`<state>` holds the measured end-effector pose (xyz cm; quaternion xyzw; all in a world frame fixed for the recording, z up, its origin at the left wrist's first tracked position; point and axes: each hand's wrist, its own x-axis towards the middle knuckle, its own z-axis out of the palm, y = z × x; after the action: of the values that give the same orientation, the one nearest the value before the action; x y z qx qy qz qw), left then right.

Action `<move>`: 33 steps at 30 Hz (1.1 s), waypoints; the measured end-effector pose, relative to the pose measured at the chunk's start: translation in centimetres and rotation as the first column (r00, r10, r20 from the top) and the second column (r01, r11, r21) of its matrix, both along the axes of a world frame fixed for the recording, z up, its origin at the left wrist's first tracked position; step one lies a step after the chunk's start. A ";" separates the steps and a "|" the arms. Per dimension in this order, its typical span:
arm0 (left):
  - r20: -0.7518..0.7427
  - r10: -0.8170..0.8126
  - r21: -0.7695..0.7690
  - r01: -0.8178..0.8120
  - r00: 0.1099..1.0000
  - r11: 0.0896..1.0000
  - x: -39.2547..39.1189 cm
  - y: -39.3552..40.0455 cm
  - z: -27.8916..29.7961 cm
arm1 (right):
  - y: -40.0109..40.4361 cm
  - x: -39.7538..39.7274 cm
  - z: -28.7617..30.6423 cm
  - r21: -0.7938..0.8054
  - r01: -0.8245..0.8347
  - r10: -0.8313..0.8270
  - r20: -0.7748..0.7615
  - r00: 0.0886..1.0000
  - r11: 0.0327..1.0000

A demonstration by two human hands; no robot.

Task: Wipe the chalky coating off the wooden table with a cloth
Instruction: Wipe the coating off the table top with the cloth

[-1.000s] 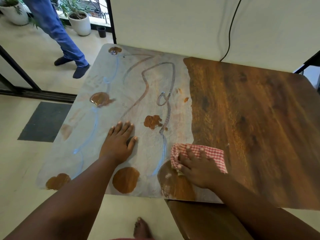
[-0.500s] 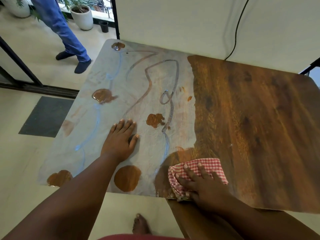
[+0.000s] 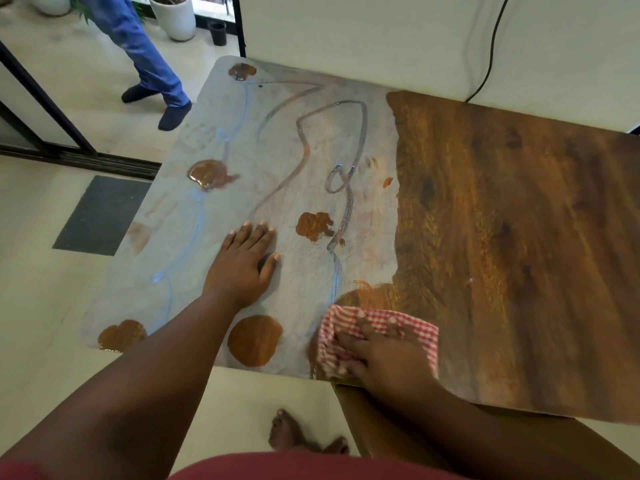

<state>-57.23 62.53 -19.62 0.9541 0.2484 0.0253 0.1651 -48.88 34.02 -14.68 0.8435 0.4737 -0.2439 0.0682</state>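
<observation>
The wooden table (image 3: 502, 220) shows bare brown grain on its right half. A grey chalky coating (image 3: 277, 161) covers the left half, marked with brown bare spots and blue and dark squiggly lines. My right hand (image 3: 384, 358) presses a red-and-white checked cloth (image 3: 415, 330) flat on the table at the near edge, right at the border between coating and bare wood. My left hand (image 3: 242, 261) lies flat on the coating, fingers together, holding nothing.
A person in blue trousers (image 3: 138, 39) and dark shoes stands beyond the table's far left corner. White plant pots (image 3: 173, 15) sit behind. A dark floor mat (image 3: 100, 213) lies left of the table. A black cable (image 3: 491, 46) hangs on the wall. My bare foot (image 3: 284, 431) shows below.
My right hand pulled the cloth toward the near edge, baring a brown patch of wood where coating was. The left hand stayed planted on the coating.
</observation>
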 end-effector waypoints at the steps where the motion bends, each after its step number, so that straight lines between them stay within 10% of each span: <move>1: -0.006 0.001 0.001 -0.001 1.000 1.000 0.0 0.0 0.0 | 1.5 -0.6 -0.1 0.016 -0.025 0.025 0.004 1.000 1.000; 24: 0.033 -0.013 -0.050 0.015 0.999 0.999 0.0 0.0 0.3 | 5.2 -4.5 0.4 0.097 -0.180 0.189 -0.089 0.978 0.979; 33: 0.000 -0.082 -0.043 0.082 0.997 0.996 -0.3 0.3 -0.2 | 4.1 3.1 1.5 0.158 0.311 -0.313 -0.014 0.950 0.937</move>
<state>-57.49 62.86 -19.86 0.9597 0.2099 0.0122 0.1864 -45.77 38.11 -13.17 0.9121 0.3513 -0.2084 -0.0360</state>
